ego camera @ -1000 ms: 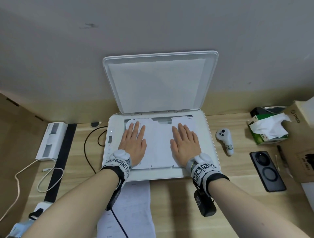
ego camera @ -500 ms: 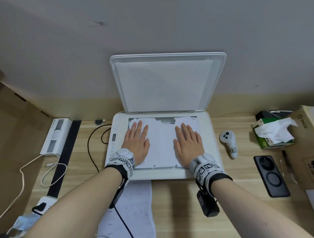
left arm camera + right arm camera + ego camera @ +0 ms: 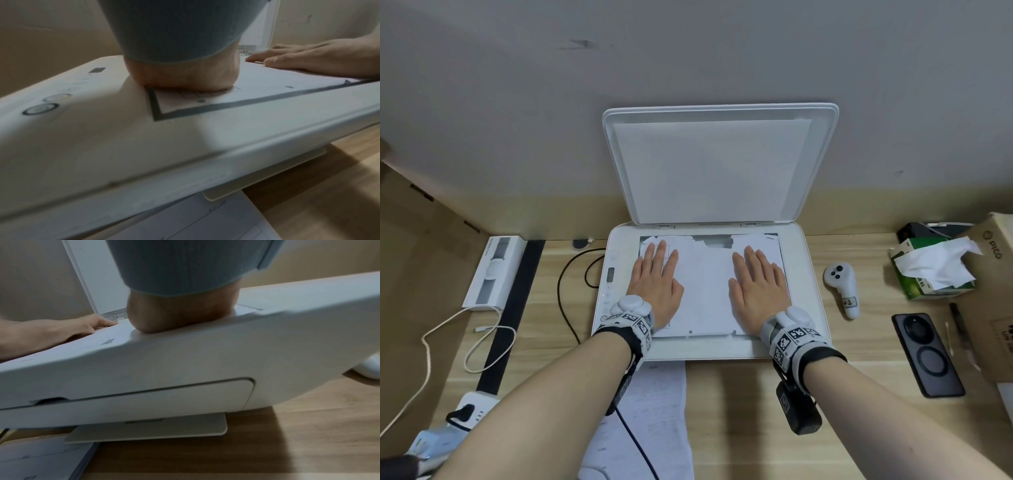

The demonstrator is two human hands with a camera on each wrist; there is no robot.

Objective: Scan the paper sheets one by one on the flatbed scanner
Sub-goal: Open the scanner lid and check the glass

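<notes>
Paper (image 3: 705,291) lies on the scanner (image 3: 804,274) glass under both palms, left hand (image 3: 654,284) and right hand (image 3: 758,291), fingers straight, likely flattening it before the lid (image 3: 719,168) closes.

My wooden tabletop (image 3: 739,411) holds the white scanner (image 3: 811,281) in the middle. A sheet of paper (image 3: 654,411) pokes out from under its front. On my right lie a white controller (image 3: 840,284), a black phone (image 3: 924,353) and a green tissue box (image 3: 924,284). On my left are a white box (image 3: 493,270) and a white cable (image 3: 441,342).
</notes>
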